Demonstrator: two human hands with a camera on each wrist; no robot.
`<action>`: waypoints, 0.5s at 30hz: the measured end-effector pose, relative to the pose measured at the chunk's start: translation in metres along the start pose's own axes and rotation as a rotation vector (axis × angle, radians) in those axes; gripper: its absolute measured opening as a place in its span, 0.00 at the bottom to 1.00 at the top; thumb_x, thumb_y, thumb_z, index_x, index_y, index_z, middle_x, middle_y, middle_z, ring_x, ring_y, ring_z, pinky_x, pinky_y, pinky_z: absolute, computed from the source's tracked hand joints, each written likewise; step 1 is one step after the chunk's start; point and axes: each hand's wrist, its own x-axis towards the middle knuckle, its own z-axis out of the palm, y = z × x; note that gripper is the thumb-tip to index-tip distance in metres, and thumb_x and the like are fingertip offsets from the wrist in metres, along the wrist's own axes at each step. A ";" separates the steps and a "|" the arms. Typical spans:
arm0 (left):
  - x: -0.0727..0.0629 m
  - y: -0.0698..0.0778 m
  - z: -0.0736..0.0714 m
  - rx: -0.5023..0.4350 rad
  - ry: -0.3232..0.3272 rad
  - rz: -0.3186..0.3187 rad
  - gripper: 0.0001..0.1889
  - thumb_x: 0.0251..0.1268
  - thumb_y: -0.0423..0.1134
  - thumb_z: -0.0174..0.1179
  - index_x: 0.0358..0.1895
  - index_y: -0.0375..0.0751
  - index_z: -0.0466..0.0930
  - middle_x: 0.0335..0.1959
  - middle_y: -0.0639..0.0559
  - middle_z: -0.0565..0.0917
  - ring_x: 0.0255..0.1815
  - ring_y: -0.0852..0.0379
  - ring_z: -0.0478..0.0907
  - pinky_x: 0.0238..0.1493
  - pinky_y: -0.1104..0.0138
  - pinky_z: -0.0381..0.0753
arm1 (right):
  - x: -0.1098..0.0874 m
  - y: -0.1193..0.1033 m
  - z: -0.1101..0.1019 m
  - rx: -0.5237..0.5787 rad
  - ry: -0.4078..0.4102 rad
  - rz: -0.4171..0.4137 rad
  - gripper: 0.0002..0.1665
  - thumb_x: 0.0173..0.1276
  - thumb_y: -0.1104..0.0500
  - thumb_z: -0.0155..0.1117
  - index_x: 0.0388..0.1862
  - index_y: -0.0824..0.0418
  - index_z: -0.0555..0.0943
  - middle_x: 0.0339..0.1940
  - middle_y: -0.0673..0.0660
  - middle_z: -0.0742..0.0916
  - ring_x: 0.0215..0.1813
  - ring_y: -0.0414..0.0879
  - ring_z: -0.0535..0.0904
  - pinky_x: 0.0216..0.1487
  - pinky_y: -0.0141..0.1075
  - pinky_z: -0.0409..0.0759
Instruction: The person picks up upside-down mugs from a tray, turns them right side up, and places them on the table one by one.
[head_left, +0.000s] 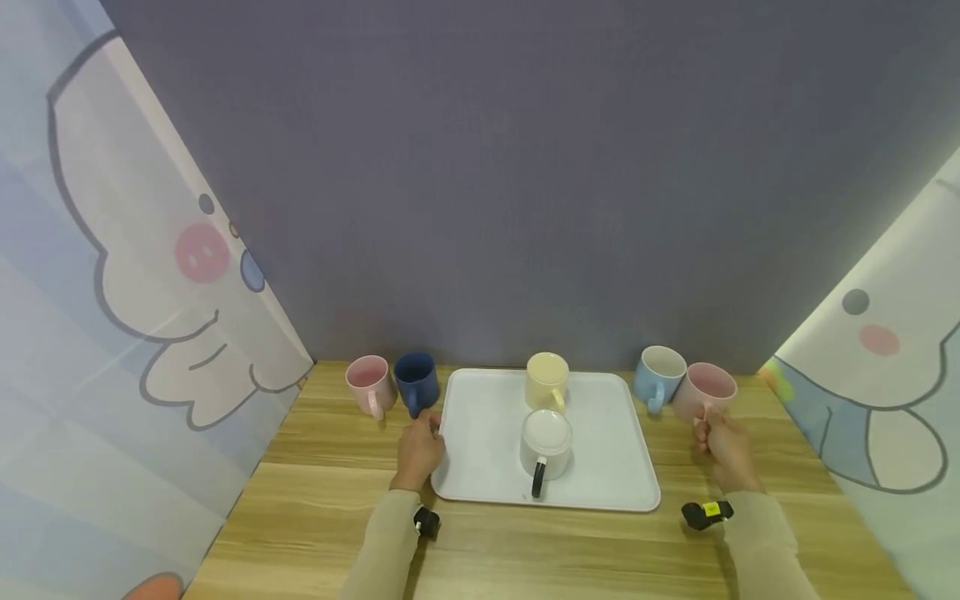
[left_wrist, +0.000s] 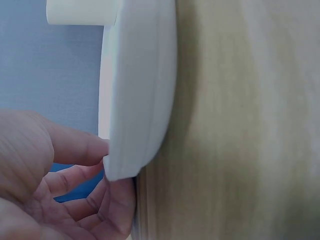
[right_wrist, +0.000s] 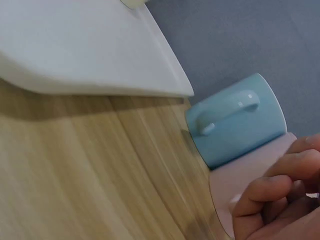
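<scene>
My left hand (head_left: pixel 418 454) pinches the left rim of a white tray (head_left: pixel 480 433); in the left wrist view the thumb lies over the rim and the other fingers are beneath it. My right hand (head_left: pixel 731 454) grips the handle of a pink mug (head_left: pixel 696 402) right of the tray, its fingers curled and partly hiding the handle. Close against that mug stands a light blue mug (right_wrist: pixel 237 122). On the tray, a yellow mug (head_left: pixel 542 388) stands upright near the back, and a white mug (head_left: pixel 551 454) with a black handle sits upside down in front of it.
Left of the tray stand a dark blue mug (head_left: pixel 420 383), just beyond my left hand, and a second pink mug (head_left: pixel 369 383). A grey backdrop (head_left: pixel 480 183) rises behind the wooden table (head_left: pixel 540 558), with cartoon-printed curtains (head_left: pixel 90 358) at both sides.
</scene>
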 end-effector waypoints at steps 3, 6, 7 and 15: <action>0.001 -0.001 -0.001 0.004 0.002 0.000 0.13 0.56 0.25 0.59 0.45 0.36 0.81 0.28 0.42 0.85 0.31 0.41 0.82 0.34 0.49 0.79 | -0.002 0.003 0.008 0.031 0.109 0.002 0.18 0.84 0.46 0.44 0.35 0.50 0.75 0.18 0.42 0.75 0.21 0.33 0.68 0.23 0.27 0.68; 0.000 0.000 -0.001 0.010 0.003 -0.003 0.13 0.56 0.25 0.59 0.45 0.37 0.81 0.28 0.42 0.85 0.31 0.41 0.82 0.34 0.49 0.79 | -0.003 0.006 0.017 -0.006 0.215 -0.019 0.16 0.83 0.49 0.48 0.35 0.52 0.75 0.18 0.42 0.75 0.20 0.33 0.68 0.22 0.26 0.69; 0.000 0.000 -0.001 0.012 0.006 -0.001 0.13 0.56 0.25 0.59 0.45 0.36 0.81 0.28 0.42 0.84 0.31 0.41 0.82 0.34 0.49 0.79 | -0.003 0.007 0.020 -0.038 0.240 -0.033 0.14 0.83 0.50 0.49 0.37 0.54 0.75 0.18 0.42 0.75 0.20 0.32 0.69 0.22 0.26 0.69; -0.004 0.003 -0.002 0.021 0.007 0.018 0.13 0.56 0.25 0.59 0.46 0.35 0.80 0.26 0.45 0.82 0.27 0.42 0.80 0.31 0.51 0.77 | -0.009 0.010 0.045 -0.195 0.433 -0.284 0.13 0.77 0.63 0.50 0.55 0.68 0.68 0.24 0.42 0.77 0.25 0.32 0.72 0.25 0.24 0.71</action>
